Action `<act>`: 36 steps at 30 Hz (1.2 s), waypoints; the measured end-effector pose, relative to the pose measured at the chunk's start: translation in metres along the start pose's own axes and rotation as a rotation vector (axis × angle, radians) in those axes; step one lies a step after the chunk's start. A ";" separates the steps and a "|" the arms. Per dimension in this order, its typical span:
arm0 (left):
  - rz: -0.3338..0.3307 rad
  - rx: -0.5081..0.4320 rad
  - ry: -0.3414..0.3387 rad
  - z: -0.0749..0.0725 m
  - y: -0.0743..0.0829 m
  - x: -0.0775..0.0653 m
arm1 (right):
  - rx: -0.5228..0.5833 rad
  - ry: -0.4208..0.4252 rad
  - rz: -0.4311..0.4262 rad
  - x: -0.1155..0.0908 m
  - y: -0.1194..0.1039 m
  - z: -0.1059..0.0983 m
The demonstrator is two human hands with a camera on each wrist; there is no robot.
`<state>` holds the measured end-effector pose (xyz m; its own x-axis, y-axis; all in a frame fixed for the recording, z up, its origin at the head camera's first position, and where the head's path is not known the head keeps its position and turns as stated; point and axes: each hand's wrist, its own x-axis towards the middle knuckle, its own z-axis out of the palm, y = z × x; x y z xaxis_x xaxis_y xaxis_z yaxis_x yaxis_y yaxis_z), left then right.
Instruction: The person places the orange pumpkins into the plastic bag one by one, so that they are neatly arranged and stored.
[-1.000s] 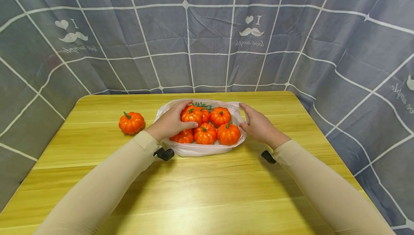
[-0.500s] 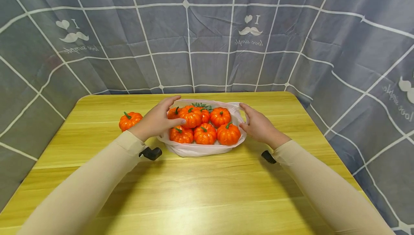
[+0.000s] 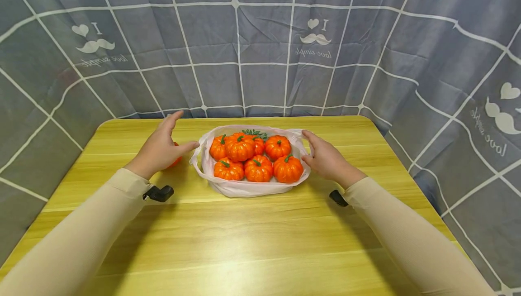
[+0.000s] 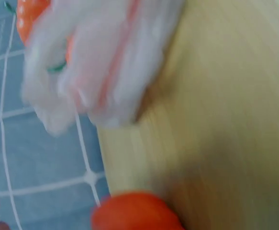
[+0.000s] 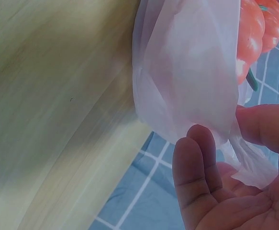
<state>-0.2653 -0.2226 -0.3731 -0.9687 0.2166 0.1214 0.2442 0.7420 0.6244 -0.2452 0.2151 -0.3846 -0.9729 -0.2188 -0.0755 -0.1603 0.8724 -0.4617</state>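
Note:
A white plastic bag (image 3: 250,190) lies spread with its mouth up, holding several small orange pumpkins (image 3: 258,169) with green stems. Bits of green leaf show behind them. My right hand (image 3: 327,160) holds the bag's right side; in the right wrist view the thumb is at the edge and the handle runs into the curled fingers. My left hand (image 3: 156,151) is spread, with nothing in it, left of the bag. It largely covers a single pumpkin (image 3: 176,162) on the table, which also shows at the bottom of the left wrist view.
The wooden table (image 3: 244,241) has its far edge just behind the bag. A grey curtain (image 3: 264,38) with white lines hangs round the back and sides. A black strap piece (image 3: 159,193) sticks out under the left cuff.
My left hand has left the pumpkins in the bag and moved left to the lone pumpkin. The bag's left handle is uncovered. My right hand stays put.

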 end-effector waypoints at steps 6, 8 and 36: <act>-0.095 0.005 -0.003 -0.009 -0.029 -0.003 | 0.009 -0.008 0.008 0.000 -0.001 -0.002; -0.121 0.013 -0.016 -0.010 -0.038 -0.004 | 0.012 -0.008 0.009 0.000 -0.001 -0.002; -0.285 -0.027 -0.201 -0.001 -0.077 -0.003 | 0.011 0.005 -0.026 0.001 0.005 0.000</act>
<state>-0.2815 -0.2809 -0.4205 -0.9687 0.1259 -0.2138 -0.0390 0.7739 0.6321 -0.2469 0.2188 -0.3871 -0.9693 -0.2389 -0.0586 -0.1838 0.8617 -0.4730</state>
